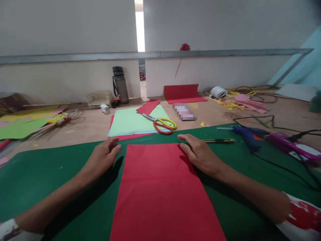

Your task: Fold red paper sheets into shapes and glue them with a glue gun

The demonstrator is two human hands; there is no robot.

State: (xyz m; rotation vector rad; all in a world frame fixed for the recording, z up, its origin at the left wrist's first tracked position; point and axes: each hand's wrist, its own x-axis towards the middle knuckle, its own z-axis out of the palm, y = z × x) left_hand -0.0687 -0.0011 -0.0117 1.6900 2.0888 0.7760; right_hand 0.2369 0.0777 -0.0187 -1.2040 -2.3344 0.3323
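Observation:
A large sheet of red paper (160,187) lies flat in front of me on the green cutting mat (82,187), with a faint crease across it. Left of its far edge is my left hand (104,154), fingers bent and thumb apart, holding nothing and clear of the sheet. My right hand (198,152) rests by the far right corner, partly over the side edge. Its thumb and forefinger are apart near that corner; whether they touch the paper I cannot tell. A utility knife (218,141) lies just beyond this hand. Scissors (162,124) with yellow and red handles lie past the sheet.
Light green paper (130,120) is stacked beyond the mat, beside a blurred rectangular object (185,111). To the right lie a blue glue gun (248,137), a purple device (293,145) and black cords. A dark bottle (121,85) stands by the wall. Paper scraps (25,127) are at left.

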